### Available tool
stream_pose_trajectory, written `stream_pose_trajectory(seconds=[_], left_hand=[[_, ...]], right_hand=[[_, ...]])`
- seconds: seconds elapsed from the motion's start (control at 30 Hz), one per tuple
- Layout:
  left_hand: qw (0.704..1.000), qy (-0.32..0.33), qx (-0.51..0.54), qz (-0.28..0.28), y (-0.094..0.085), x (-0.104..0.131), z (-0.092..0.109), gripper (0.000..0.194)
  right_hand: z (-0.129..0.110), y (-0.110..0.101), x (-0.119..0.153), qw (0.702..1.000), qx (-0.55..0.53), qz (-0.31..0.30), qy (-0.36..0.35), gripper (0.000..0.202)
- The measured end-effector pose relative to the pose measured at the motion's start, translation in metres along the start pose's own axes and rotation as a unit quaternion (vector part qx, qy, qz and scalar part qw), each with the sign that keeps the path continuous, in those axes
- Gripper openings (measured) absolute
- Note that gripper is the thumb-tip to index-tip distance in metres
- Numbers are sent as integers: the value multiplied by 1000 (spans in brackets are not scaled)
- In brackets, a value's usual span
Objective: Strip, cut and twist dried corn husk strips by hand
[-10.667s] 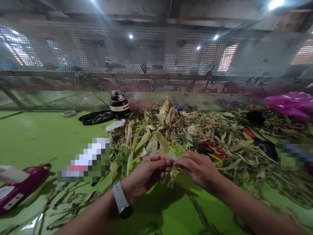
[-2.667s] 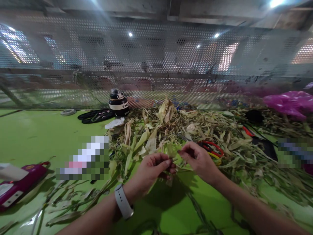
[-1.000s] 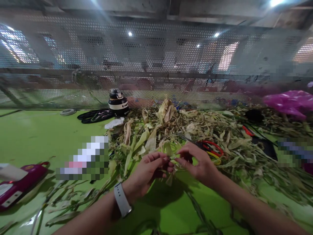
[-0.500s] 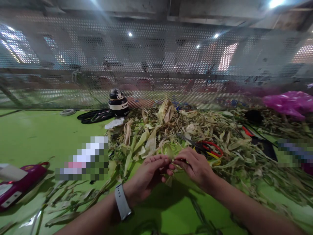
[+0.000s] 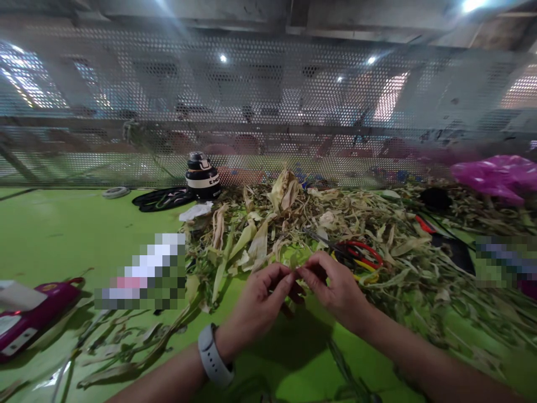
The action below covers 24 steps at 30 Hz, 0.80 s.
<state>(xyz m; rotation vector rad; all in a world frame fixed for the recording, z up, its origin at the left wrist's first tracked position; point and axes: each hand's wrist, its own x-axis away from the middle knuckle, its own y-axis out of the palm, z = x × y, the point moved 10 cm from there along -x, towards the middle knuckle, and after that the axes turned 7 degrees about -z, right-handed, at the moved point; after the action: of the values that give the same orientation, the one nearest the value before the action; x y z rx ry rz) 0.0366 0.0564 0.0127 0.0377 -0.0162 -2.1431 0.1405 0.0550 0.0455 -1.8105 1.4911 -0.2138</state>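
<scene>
The left hand (image 5: 265, 299), wearing a pale grey-banded watch (image 5: 213, 355), pinches a small pale green strip of husk (image 5: 295, 261) between thumb and index finger. The strip pokes up just beyond the fingertips. The right hand (image 5: 335, 291) meets it there, thumb and index tips drawn close together beside the strip; whether they grip it, I cannot tell. Both hands are above a glossy bright green tabletop (image 5: 84, 224). Just beyond them spreads a loose heap of dry, yellowish-green husks (image 5: 258, 246), with red-handled, dark-bladed scissors (image 5: 340, 247) lying near the right hand.
</scene>
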Motion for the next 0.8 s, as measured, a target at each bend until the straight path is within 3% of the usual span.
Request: stream_pose_trajectory(seconds=[0.17,0.4,0.6,0.8], left_hand=[[999,8,-50,-12,2,-1,0,23],[998,-24,-53,-18,0,-4,-9,24],[999,-38,-27,-24,1,-3,-12,26],[999,-20,-46,-5,-3,-4,-6,22]], right_hand=[[5,11,-5,992,-109,-66,21,15],[3,1,-6,999,-19,-29,6,16],[10,-1,-7,996,-62,-44,41,21],[8,18,-5,985,-53,-154,47,27]])
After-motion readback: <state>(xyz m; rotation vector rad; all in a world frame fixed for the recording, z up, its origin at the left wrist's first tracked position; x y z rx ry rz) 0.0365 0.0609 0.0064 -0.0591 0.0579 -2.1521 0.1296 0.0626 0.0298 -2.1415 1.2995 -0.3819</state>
